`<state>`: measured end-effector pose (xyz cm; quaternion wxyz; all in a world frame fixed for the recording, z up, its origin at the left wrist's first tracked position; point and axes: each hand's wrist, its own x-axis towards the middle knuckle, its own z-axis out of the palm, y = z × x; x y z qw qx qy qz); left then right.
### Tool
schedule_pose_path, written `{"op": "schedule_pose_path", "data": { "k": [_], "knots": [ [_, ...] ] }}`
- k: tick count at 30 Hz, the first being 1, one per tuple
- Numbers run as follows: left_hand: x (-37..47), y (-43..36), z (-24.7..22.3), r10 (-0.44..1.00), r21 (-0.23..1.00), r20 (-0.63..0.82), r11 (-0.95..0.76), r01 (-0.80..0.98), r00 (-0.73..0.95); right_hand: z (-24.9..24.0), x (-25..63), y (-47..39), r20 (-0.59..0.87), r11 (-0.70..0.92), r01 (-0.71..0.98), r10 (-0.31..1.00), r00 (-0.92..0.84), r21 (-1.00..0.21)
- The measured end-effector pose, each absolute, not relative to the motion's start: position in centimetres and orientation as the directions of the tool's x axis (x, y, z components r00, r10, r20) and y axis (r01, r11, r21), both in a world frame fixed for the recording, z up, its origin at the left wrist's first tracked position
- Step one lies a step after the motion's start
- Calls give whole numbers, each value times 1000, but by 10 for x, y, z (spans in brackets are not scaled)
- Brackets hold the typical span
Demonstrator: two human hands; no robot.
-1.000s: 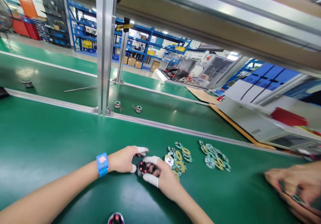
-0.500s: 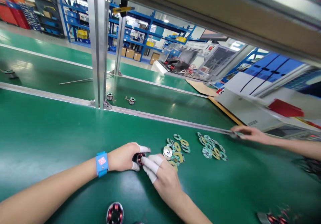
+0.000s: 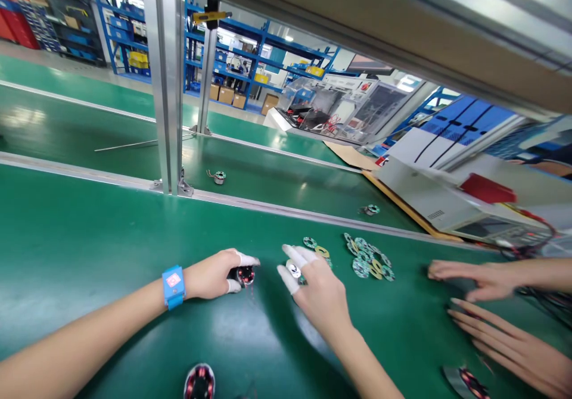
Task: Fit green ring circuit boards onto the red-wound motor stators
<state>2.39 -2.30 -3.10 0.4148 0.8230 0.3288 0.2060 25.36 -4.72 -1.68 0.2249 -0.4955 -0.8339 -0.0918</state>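
Note:
My left hand (image 3: 213,275), with white finger cots and a blue wrist strap (image 3: 173,286), is closed round a small motor stator (image 3: 245,275) with copper-red windings. My right hand (image 3: 319,286), also in finger cots, is over the left pile of ring-shaped circuit boards (image 3: 310,242). Its fingers are apart, with a shiny white disc (image 3: 293,268) showing between them; I see nothing gripped. The hand hides part of the pile. Another wound stator (image 3: 199,381) lies at the bottom edge, partly cut off.
Right of my hand lies a second pile of ring boards (image 3: 367,258). A co-worker's two hands (image 3: 480,277) are at the right, near another stator (image 3: 467,382). Beyond the metal rail (image 3: 277,209), board-topped stators (image 3: 218,177) sit on the belt. An upright aluminium post (image 3: 165,83) stands ahead.
My right hand has left the stator and moved right to the ring boards, its fingers spreading. The co-worker's hand has drawn back from the rail; a second hand and a stator on the belt now show.

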Motion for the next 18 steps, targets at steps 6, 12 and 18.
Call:
{"op": "schedule_pose_path", "data": {
  "k": [6,12,18],
  "knots": [
    [21,-22,-22,746,787,59,-444,429,663,-19,283,-29,187,369,929,911,-368,31],
    [30,-30,-13,811,684,350,-564,463,469,-12,274,-33,164,245,779,969,-184,-577],
    [47,-45,-8,580,283,442,-814,508,684,-7,244,-44,-205,-77,326,902,-380,-942]
  ]
}}
